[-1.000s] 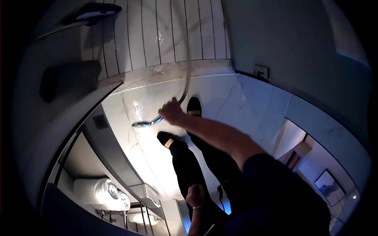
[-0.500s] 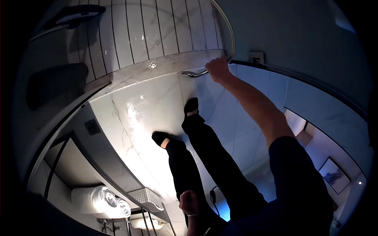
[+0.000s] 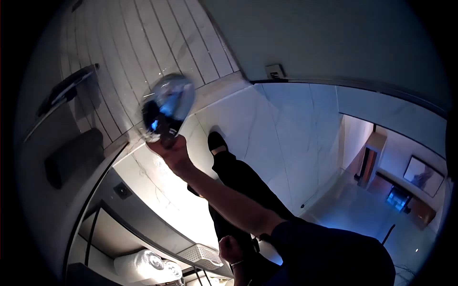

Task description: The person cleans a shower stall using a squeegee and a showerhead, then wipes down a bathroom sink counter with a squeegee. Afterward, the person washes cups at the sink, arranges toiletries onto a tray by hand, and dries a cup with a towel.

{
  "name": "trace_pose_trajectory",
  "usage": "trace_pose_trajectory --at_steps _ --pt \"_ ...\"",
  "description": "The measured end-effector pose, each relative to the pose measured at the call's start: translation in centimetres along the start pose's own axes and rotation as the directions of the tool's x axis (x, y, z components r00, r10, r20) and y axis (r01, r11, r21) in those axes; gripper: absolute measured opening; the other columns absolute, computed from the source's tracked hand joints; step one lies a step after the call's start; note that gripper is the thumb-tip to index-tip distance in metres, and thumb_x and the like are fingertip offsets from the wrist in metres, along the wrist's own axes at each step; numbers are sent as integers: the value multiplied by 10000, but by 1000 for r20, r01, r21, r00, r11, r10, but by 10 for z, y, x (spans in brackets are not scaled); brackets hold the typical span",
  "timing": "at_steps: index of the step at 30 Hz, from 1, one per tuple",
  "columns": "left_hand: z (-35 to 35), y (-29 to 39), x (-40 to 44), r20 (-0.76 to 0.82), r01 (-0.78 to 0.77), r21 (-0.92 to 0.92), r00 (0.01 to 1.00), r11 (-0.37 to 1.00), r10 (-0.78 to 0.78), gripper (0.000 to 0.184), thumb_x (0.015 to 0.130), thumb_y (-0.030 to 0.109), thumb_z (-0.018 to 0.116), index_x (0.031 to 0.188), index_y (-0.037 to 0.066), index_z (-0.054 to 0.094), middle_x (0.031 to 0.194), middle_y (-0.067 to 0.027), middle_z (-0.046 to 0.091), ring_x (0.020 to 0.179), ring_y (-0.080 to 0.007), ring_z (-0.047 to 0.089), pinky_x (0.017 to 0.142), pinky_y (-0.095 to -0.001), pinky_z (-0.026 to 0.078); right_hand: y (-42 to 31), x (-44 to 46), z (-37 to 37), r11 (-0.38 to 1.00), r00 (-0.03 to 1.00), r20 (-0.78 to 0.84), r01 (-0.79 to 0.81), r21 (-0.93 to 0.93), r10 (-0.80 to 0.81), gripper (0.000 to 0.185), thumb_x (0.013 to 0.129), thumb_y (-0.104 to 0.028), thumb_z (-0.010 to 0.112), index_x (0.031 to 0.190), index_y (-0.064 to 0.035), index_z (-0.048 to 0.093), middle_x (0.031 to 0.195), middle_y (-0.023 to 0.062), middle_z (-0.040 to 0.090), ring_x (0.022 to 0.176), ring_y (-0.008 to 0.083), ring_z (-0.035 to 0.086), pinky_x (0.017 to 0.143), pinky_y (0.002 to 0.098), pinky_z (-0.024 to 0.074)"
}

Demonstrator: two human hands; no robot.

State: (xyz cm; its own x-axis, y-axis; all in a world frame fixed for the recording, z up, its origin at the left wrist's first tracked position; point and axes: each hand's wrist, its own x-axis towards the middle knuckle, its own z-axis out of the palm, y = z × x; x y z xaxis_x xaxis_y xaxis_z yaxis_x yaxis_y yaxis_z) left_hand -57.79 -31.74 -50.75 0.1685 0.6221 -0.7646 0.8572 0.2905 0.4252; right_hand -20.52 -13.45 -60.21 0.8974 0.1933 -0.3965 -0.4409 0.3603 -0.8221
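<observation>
Shower head [image 3: 177, 95] has swung leftward from beside the threshold [image 3: 222, 90], its round face now turned up toward the camera. View has shifted too.

Near: left hand [image 3: 230, 249] hangs by the dark trousers [image 3: 243, 183], fingers curled closed, nothing seen in it. Right hand [image 3: 172, 153] reaches out, fingers wrapped round the shower head's handle end; exact finger spread is blurred. Shower head is up in front of the threshold as seen, face tilted. Can't tell if water is running; a few bright specks near its rim.

Handling, my judgement: grip the handle firmly, it's likely wet; turn the wrist slowly, keep the face angled down and away from the rolled towels [image 3: 138, 267] near left, and leave the hose some slack.

Beyond: black shoe [image 3: 217, 140] on marble-look floor [image 3: 286, 133], white basket [image 3: 202, 255] beside the towels, slatted floor [image 3: 129, 52] far, framed picture [image 3: 423, 175] right.

Towel ends carry a dark emblem, too small to read. No legible brands or labels.
</observation>
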Motion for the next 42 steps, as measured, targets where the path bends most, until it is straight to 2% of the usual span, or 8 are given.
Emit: trace_pose_trajectory --at_steps 3,7,19,23,27,36,38,42 --pt "-3 91 -1 -9 -86 320 996 943 94 129 757 122 651 846 29 639 799 -128 652 722 -261 628 674 -357 512 -7 37 -19 924 920 -334 -67 376 203 179 815 -117 667 735 -97 507 586 -10 479 536 94 459 543 246 375" --pt "-9 77 6 28 -205 371 977 906 210 148 758 149 658 843 29 641 807 -140 653 732 -272 631 684 -363 512 26 75 -150 642 881 -255 -69 764 398 344 849 -352 626 663 -123 450 528 30 423 501 176 467 533 351 429" --pt "-21 105 14 139 -176 207 979 962 150 127 844 126 625 950 58 613 804 -40 595 712 -120 520 642 -249 447 -12 94 -467 698 622 -581 76 712 525 431 881 -512 489 689 -131 425 497 46 406 512 238 465 526 406 415" --pt "-14 137 17 180 -332 310 941 891 288 150 860 173 599 952 55 613 811 -47 597 626 -115 491 559 -270 422 40 119 -393 752 496 -569 -361 552 656 503 849 -512 548 582 -101 437 481 92 413 455 260 448 446 400 395" --pt "-23 99 30 206 -338 342 937 877 281 175 818 145 630 950 32 623 843 -90 626 692 -182 563 623 -300 475 42 119 -289 420 792 -197 -81 904 578 527 842 -501 569 529 -120 385 472 26 374 456 186 388 505 355 371" --pt "-1 100 37 40 -126 127 992 984 122 104 752 86 660 816 12 626 762 -106 625 700 -214 593 660 -320 488 22 59 -222 443 390 -504 241 864 771 420 849 -412 606 622 -116 414 516 13 402 496 173 440 555 355 429" --pt "8 140 29 18 -399 258 913 880 408 104 757 102 652 813 18 627 750 -102 622 692 -222 590 657 -330 486 22 49 -208 377 478 -383 113 919 790 408 852 -418 601 649 -114 419 531 18 403 506 180 430 548 352 431" --pt "9 128 32 33 -211 240 977 948 209 110 757 110 658 818 24 627 731 -99 626 658 -210 595 638 -322 496 5 43 -184 396 613 -285 -50 917 737 438 855 -421 592 610 -101 421 536 37 435 543 201 459 593 371 438"
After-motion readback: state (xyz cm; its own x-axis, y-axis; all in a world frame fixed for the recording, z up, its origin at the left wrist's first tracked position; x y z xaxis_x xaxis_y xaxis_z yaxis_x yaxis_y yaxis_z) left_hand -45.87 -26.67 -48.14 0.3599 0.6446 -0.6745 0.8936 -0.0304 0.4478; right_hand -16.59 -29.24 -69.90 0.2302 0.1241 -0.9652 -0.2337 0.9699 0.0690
